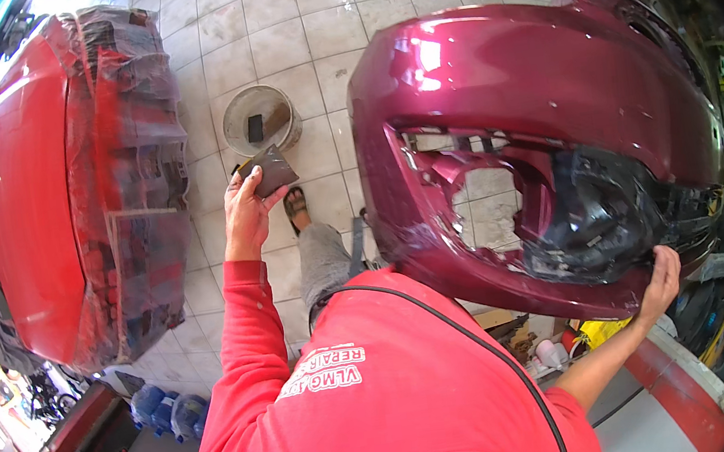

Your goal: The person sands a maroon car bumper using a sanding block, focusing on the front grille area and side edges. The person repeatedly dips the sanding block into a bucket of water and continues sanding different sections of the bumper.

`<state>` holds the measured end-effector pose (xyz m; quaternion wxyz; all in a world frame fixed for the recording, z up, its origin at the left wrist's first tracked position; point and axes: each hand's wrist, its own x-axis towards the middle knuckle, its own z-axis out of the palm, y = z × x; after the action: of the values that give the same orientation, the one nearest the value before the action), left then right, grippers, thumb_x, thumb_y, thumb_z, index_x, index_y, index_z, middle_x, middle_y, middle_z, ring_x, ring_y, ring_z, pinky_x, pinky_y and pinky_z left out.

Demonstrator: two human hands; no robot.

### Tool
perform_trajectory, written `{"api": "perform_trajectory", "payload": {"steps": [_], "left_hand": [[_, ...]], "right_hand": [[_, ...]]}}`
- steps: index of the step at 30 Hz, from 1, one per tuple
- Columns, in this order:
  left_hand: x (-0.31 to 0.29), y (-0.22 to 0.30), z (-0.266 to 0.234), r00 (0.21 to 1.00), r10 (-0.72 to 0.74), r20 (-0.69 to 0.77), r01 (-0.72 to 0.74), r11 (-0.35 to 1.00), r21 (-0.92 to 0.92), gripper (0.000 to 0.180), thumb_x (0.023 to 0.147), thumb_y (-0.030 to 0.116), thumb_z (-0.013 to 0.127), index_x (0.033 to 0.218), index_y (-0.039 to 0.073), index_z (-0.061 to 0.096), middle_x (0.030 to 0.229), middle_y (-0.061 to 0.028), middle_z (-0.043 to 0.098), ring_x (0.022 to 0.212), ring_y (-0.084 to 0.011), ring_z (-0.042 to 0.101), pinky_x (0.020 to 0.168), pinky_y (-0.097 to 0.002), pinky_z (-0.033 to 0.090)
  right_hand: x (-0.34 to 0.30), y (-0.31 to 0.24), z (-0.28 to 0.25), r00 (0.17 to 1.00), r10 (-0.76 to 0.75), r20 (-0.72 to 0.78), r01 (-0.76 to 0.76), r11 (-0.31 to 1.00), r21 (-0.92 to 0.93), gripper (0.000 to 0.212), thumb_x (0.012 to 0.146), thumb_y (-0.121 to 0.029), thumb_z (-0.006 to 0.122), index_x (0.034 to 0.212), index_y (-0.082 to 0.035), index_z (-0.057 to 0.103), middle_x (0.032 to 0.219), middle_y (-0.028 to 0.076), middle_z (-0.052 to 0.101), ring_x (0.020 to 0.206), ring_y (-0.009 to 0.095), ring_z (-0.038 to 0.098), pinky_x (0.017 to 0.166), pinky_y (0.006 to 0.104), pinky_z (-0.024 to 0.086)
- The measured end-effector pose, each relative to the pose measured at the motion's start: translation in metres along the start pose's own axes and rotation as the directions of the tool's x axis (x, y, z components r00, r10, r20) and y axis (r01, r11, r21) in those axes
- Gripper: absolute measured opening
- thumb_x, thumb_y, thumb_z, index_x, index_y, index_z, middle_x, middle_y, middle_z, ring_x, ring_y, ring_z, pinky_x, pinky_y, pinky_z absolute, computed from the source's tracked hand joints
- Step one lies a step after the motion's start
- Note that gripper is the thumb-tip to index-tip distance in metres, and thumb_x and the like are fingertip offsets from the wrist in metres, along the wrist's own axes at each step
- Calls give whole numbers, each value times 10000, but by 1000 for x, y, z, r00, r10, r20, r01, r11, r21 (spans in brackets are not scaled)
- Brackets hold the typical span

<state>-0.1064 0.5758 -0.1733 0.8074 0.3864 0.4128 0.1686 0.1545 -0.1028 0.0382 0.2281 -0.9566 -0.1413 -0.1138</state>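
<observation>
My left hand (247, 206) is closed on a folded, dark grey-brown sheet of sandpaper (272, 172), with the thumb laid over it. It is held up in front of a round bucket (296, 133), which has a small dark block (255, 129) in it. To the right a large, glossy maroon car bumper (486, 57) stands raised off the floor. My right hand (661, 284) grips its near edge at the right, fingers curled over the rim beside a crumpled black plastic piece (590, 207) inside a bumper opening.
At the left is a red car panel (36, 221) with masking paper and plastic film (152, 279) along its side. Blue water bottles (168, 411) stand at lower left. Tools and cables crowd the right edge. A dark cord (446, 324) crosses my red shirt. The floor has pale tiles (286, 46).
</observation>
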Motion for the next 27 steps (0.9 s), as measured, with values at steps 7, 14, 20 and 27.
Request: {"api": "perform_trajectory", "payload": {"steps": [7, 14, 20, 27], "left_hand": [[172, -15, -100, 968, -216, -130, 226, 972, 61, 257, 1034, 145, 677, 1271, 70, 613, 1211, -89, 706, 1104, -257, 712, 861, -468, 660], [319, -98, -214, 917, -321, -237, 390, 848, 358, 440, 1002, 211, 740, 1371, 33, 580, 1263, -85, 690, 1120, -226, 688, 865, -454, 630], [360, -114, -270, 919, -388, -72, 246, 420, 874, 639, 919, 291, 838, 1418, -26, 594, 1308, -133, 716, 1061, -223, 720, 843, -366, 602], [335, -110, -275, 869, -439, -228, 447, 502, 740, 459, 860, 202, 790, 1253, -23, 712, 990, -152, 776, 931, -186, 767, 718, -364, 624]], "right_hand": [[-44, -116, 29, 744, 621, -247, -566, 782, 262, 608, 1138, -469, 455, 1524, -15, 577, 1628, 147, 501, 1530, 289, 423, 1279, 431, 278], [-98, -187, 112, 790, 452, -415, -610, 509, -607, 821, 1008, -607, 648, 1496, 48, 572, 1698, 237, 357, 1587, 396, 302, 1301, 480, 232], [-94, -195, 121, 779, 523, -345, -586, 415, -696, 901, 1037, -675, 526, 1518, 87, 520, 1665, 307, 362, 1549, 427, 344, 1297, 478, 240], [-97, -179, 108, 774, 508, -377, -603, 415, -681, 898, 1048, -668, 501, 1530, 90, 501, 1643, 302, 394, 1546, 414, 344, 1292, 469, 257]]}}
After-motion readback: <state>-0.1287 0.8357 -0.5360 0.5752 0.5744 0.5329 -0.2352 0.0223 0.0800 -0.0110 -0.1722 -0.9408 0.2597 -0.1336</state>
